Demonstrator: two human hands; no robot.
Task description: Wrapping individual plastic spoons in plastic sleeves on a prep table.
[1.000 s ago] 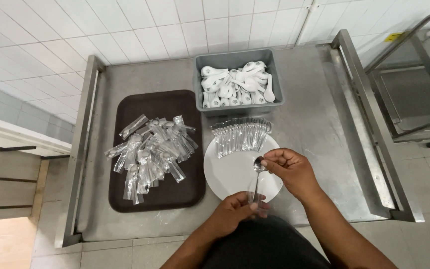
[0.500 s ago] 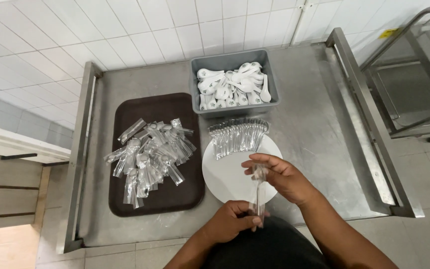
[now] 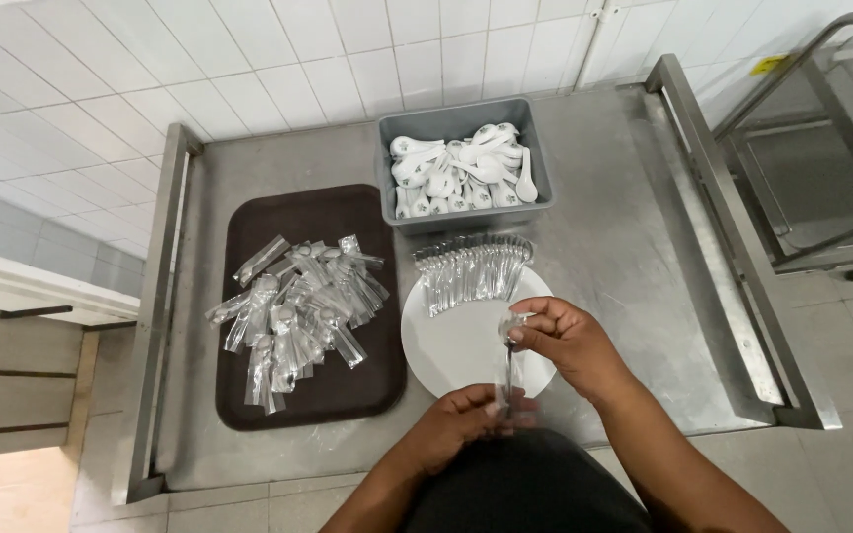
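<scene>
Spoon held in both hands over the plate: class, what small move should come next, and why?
Probably slide the spoon fully into its clear sleeve: the right hand pinches its top, the left hand grips the sleeve below, and wrapped spoons lie on the tray.

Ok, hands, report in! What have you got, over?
Left hand grips the clear sleeve's lower end. Right hand pinches its top; metal spoon inside. White plate beneath, nothing blocking.
</scene>
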